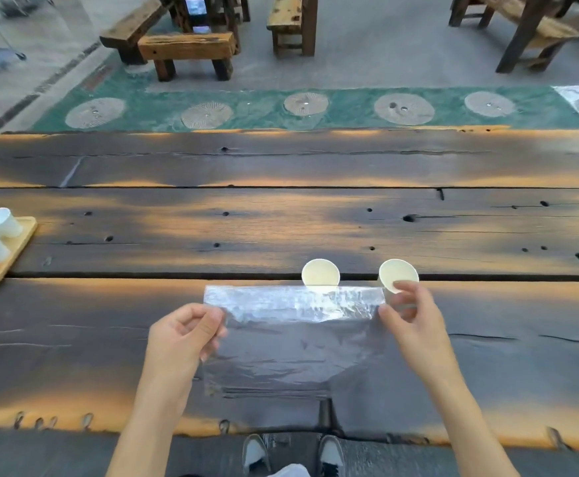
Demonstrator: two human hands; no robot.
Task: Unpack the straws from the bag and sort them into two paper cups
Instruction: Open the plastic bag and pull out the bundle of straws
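Pinching clear bag [295,342] edges, left hand [181,333], right hand [415,325], cups [320,273] behind

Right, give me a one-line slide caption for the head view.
Both hands, left and right, hold a clear plastic bag stretched above a dark wooden table, two paper cups behind it.

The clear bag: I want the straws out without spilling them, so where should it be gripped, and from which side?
Judging from its pose, grip the clear bag at the two ends of its folded top band, as the left hand and right hand do now, pinching from either side. The band is the stiffest part, and holding it stretched keeps the mouth up, near the paper cups.
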